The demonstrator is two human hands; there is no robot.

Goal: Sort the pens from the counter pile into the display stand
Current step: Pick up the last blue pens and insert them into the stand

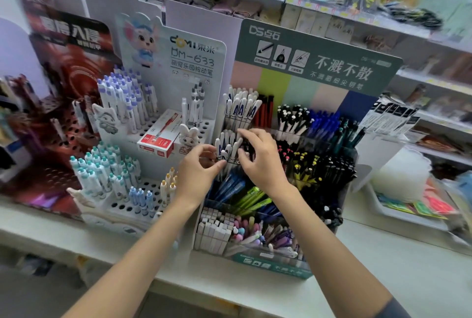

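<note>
Note white pens [231, 147] upright in display stand [319, 62], second tier, at its left edge (stand on surface [383, 279]). Note right hand [260, 161], fingers curled round several; left hand [199, 172], fingers narrow, tips touching one, grip indeterminate.

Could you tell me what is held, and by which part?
The left hand and right hand touch white blue-printed pens at their tops; a grip cannot be told.

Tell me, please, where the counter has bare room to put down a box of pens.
Bare counter lies front-right of the green display stand, before the tray. A narrower strip runs before the white stand. The stands themselves are packed with pens.
</note>
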